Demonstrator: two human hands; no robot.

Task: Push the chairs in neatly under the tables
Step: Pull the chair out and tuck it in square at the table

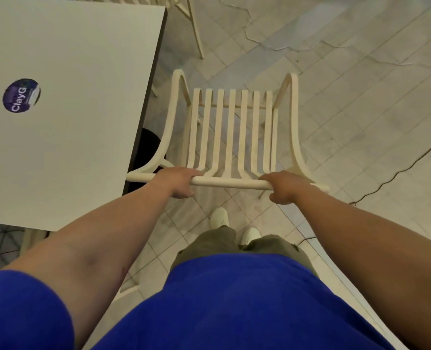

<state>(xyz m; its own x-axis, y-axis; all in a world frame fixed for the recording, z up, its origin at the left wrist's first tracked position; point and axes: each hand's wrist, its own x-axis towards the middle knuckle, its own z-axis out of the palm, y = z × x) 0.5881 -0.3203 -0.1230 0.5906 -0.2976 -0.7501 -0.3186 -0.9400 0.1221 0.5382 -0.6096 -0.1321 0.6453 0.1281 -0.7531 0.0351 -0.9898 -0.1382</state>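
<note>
A cream slatted chair (230, 130) stands on the tiled floor just right of a white table (78, 72), outside the table's edge. I see it from above and behind. My left hand (177, 181) is shut on the chair's top back rail (230, 184) near its left end. My right hand (286, 186) grips the same rail toward its right end. The chair's left armrest lies close to the table's dark side edge.
A round purple sticker (21, 95) sits on the tabletop. Legs of another cream chair (196, 29) show at the top. A dark cable (398, 173) runs across the floor at the right. My feet (234, 226) stand behind the chair.
</note>
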